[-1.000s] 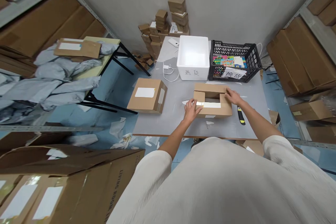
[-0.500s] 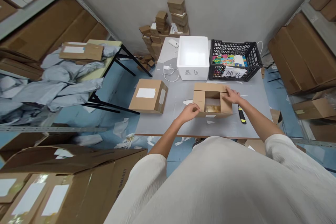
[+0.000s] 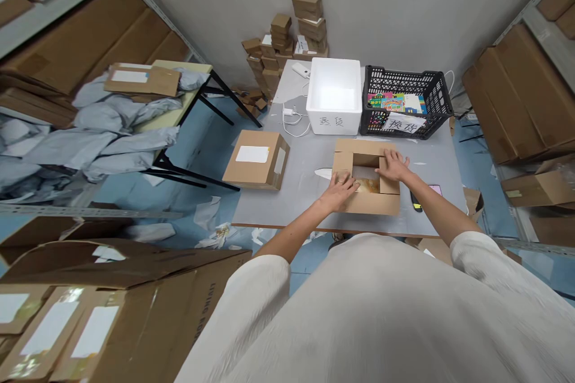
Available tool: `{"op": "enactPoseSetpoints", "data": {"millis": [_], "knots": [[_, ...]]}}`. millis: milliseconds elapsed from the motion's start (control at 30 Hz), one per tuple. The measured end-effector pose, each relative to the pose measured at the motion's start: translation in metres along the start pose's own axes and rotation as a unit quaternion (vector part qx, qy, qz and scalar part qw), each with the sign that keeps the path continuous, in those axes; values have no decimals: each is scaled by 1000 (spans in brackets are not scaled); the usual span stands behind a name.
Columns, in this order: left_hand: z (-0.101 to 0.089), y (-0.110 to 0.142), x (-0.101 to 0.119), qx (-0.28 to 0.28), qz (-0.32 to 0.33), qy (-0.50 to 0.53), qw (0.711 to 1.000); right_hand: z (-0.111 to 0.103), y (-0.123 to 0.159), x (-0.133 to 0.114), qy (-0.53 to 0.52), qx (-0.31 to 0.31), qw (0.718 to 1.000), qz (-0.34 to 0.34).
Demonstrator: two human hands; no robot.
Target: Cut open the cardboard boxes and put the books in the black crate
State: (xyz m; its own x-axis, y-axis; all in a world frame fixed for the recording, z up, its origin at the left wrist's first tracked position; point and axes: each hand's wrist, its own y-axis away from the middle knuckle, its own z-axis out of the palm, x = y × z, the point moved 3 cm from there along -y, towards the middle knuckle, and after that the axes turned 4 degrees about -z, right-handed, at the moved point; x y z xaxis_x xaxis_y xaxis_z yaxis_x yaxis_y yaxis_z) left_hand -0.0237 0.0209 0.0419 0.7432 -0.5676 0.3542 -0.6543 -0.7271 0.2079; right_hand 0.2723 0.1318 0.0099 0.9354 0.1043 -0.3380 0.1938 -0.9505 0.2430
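A small brown cardboard box [image 3: 372, 202] lies on the grey table [image 3: 305, 203] right in front of me, its top flaps folded outward. Something pale and yellowish shows inside it. My left hand [image 3: 341, 187] rests on the box's left flap, fingers spread and reaching over the opening. My right hand [image 3: 394, 165] presses flat on the right flap, fingers stretched toward the middle. Neither hand holds anything.
A closed cardboard box with a white label [image 3: 257, 159] sits at the table's left edge. Behind stand a white foam box [image 3: 335, 96] and a black plastic crate [image 3: 406, 102] with colourful items. A black utility knife [image 3: 415, 203] lies right of the box. Stacked cartons fill the shelves on both sides.
The box's near flap with the white tape went from closed to folded down, so the inside now shows. My left hand moved from the front edge onto the left flap. My right hand slid inward.
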Motion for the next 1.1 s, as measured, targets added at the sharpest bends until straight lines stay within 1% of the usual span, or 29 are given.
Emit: {"op": "enactPoseSetpoints", "data": {"millis": [100,200,267,333,400,500,600,667,733,800,867,967,1100], "knots": [[-9,18,-3,70,-40,0,997,2,0,2,3,-1,1000,3],[-16,36,-14,146,-127,1,981,2,-2,3,13,-12,1000,11],[-15,42,-27,176,-185,12,967,3,-3,3,16,-13,1000,9],[-10,42,-41,169,-218,35,960,2,-4,3,14,-8,1000,6],[-1,36,-53,138,-230,60,961,1,-4,1,11,-7,1000,9],[9,26,-64,103,-224,89,965,-4,-1,-1,8,-10,1000,11],[14,19,-70,100,-209,100,967,-14,5,0,-16,-10,1000,0],[15,17,-72,101,-198,91,971,-23,13,5,-50,1,999,-17],[14,15,-72,103,-191,79,973,-33,23,14,-92,30,995,-39],[13,14,-72,111,-192,80,972,-43,35,28,-127,71,988,-54],[13,14,-71,123,-196,89,969,-50,48,46,-145,114,982,-52],[13,14,-70,126,-195,84,969,-50,65,75,-141,155,978,-9],[12,14,-70,94,-200,61,973,-32,78,102,-132,155,976,76]]}}
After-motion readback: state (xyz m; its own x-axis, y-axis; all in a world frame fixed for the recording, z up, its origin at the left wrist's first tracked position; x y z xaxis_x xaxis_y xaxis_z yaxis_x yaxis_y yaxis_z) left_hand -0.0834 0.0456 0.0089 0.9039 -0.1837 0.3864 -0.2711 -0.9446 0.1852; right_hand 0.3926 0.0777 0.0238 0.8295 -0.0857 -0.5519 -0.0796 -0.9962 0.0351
